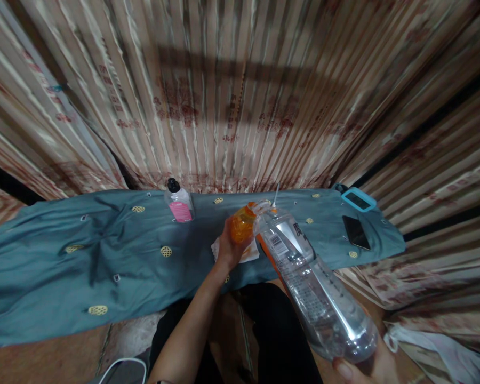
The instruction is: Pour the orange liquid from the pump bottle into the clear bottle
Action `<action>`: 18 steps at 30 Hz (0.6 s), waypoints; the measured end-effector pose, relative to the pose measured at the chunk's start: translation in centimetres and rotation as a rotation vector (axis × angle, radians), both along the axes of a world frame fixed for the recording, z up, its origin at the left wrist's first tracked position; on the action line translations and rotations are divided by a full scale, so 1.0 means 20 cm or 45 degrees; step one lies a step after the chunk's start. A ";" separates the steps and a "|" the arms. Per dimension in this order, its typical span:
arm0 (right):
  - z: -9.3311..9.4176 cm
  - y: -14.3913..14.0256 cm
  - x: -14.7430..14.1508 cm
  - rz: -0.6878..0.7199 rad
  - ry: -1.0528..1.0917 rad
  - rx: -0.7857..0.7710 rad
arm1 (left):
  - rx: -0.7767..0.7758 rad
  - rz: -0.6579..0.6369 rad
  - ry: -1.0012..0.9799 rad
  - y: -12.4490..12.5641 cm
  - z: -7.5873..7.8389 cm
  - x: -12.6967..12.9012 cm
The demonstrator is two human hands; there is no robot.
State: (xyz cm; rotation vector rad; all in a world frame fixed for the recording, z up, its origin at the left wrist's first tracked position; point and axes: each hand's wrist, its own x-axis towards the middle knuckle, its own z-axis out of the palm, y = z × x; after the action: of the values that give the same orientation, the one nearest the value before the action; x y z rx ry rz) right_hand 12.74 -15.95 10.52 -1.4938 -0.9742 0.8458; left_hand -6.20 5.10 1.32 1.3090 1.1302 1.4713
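My left hand (229,248) is wrapped round a small translucent orange container (243,223), held above the cloth near the middle. A large clear plastic bottle (314,288) with a printed label slants across the right side. Its base rests in my right hand (362,368), which is only partly visible at the bottom edge. The bottle's neck meets the rim of the orange container; whether liquid passes between them I cannot tell. Beneath my left hand lies a crumpled white tissue (250,255). Just behind the bottle's shoulder a thin white stick-like piece (276,198) points upward.
A teal patterned cloth (136,277) covers the long low surface. On it, a pink-labelled bottle with a black cap (179,202) stands left of centre. At right lie a black phone (356,232) and a blue-framed digital clock (358,199). Pleated curtains (232,96) surround the place.
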 end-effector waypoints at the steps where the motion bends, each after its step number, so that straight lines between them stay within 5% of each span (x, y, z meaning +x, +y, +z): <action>1: 0.01 0.00 -0.02 0.005 0.014 0.006 | -0.003 -0.025 -0.013 0.00 0.00 0.00; 6: 0.00 -0.01 0.01 0.036 0.015 0.024 | 0.019 -0.031 -0.032 0.01 -0.01 0.00; 10: -0.04 -0.01 0.10 0.315 -0.103 -0.003 | 0.011 -0.036 -0.057 0.01 -0.03 0.00; 15: -0.03 0.00 0.07 0.146 -0.067 0.074 | -0.004 -0.035 -0.083 0.00 -0.01 0.00; 18: -0.02 0.00 0.05 0.278 -0.030 0.060 | -0.012 -0.056 -0.103 0.00 0.01 0.00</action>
State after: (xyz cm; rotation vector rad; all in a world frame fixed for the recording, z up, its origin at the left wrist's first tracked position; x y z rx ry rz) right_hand 13.77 -15.87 10.18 -1.3764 -1.1822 0.9556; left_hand -6.27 5.11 1.62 1.2487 1.0489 1.4720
